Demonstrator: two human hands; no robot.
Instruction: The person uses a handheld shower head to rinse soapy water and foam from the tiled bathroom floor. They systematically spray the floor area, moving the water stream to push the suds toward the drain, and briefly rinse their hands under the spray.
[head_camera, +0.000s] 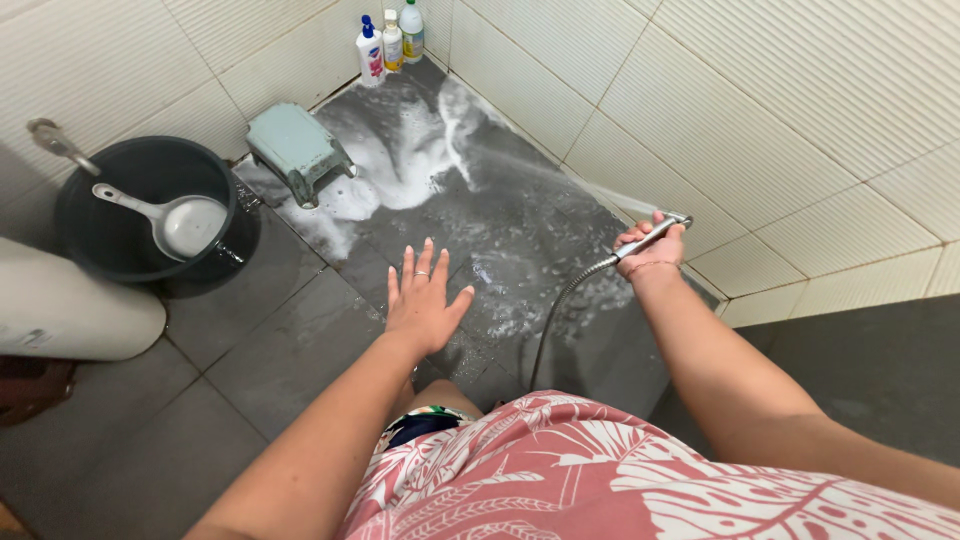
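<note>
At far left, against the tiled wall, a dark bucket stands under a metal tap, a position that suits filling straight from the spout. A white plastic dipper sits inside the bucket with its handle angled up toward the rim, where it can be grasped. I cannot tell how much water the bucket holds; its interior reads dark. Below it, a white rounded fixture enters from the edge.

Right of the bucket, a small pale green stool stands on the wet floor, with white foam spread across the dark tiles beside it. Three bottles stand upright in the far corner, close against the wall and clear of the foam. Their fill levels are not visible.

My left hand is open and holds nothing. Fingers are spread, palm faces down, and it hovers over the wet tiles without touching them, apparently as a counterbalance.

My right hand is closed around the metal spray head, near the right wall. The nozzle end points toward the wall base. A metal hose curves down from the grip toward my body, hanging slack. Whether water is leaving the nozzle cannot be determined.

My patterned pink garment fills the lower edge of the view.
</note>
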